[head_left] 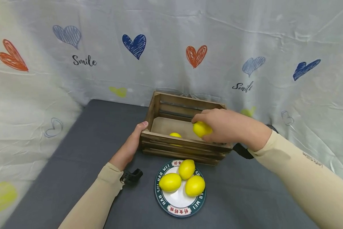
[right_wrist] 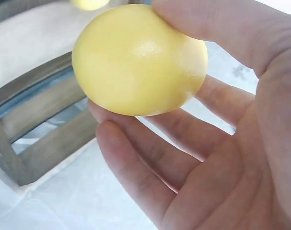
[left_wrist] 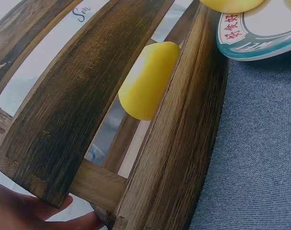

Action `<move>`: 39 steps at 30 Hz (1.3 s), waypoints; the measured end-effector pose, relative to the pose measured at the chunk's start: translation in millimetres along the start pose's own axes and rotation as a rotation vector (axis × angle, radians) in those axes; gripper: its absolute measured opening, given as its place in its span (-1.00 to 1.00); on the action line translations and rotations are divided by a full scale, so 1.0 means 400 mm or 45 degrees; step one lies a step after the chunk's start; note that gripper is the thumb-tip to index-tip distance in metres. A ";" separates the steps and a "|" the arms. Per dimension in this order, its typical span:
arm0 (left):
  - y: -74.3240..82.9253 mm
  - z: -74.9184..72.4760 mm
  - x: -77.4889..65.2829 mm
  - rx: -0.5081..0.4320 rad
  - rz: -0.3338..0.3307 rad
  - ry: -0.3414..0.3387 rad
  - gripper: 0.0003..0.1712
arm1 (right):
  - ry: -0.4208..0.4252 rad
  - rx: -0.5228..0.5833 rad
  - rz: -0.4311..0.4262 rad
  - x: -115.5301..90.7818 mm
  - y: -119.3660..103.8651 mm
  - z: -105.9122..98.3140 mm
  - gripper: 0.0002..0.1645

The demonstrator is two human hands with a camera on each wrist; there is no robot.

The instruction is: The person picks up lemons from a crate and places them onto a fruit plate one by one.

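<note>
My right hand (head_left: pixel 225 125) grips a yellow lemon (head_left: pixel 202 129) over the right part of a slatted wooden crate (head_left: pixel 185 148). In the right wrist view, thumb and fingers close around the lemon (right_wrist: pixel 138 60). My left hand (head_left: pixel 131 140) holds the crate's left end, its thumb at the top rim. The left wrist view shows the fingertips (left_wrist: pixel 64 203) against the crate's corner. Another lemon (head_left: pixel 175 135) lies inside the crate, partly hidden by the front slats; it also shows through the slat gap in the left wrist view.
In front of the crate, a round plate (head_left: pixel 178 214) with a green patterned rim bears three lemons (head_left: pixel 170 182). All stand on a dark grey cloth-covered table (head_left: pixel 117 121). Behind hangs a pale curtain (head_left: pixel 165 19) printed with hearts.
</note>
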State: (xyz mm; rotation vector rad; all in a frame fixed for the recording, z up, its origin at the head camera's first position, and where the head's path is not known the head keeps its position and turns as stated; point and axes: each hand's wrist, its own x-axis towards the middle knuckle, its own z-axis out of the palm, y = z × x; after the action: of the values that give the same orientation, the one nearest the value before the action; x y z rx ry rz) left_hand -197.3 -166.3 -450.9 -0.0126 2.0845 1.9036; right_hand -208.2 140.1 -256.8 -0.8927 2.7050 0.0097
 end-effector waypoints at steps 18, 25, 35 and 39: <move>0.002 -0.009 0.000 0.038 0.015 0.011 0.04 | 0.000 -0.174 -0.295 -0.098 -0.156 0.077 -0.31; -0.006 -0.014 0.004 0.027 0.023 0.015 0.06 | -0.015 -0.288 -0.524 -0.102 -0.217 0.206 -0.40; -0.001 -0.006 0.000 0.036 0.004 0.016 0.06 | -0.125 -0.255 -0.584 -0.102 -0.268 0.340 -0.34; -0.001 -0.002 0.001 0.035 0.022 0.005 0.04 | -0.157 -0.197 -0.561 -0.102 -0.271 0.372 -0.32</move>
State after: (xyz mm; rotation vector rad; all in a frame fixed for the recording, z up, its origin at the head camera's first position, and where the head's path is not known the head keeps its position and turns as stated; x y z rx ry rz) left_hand -197.6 -167.3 -451.4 0.0078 2.1201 1.8860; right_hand -73.5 90.7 -378.9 -1.4637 2.3661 0.1766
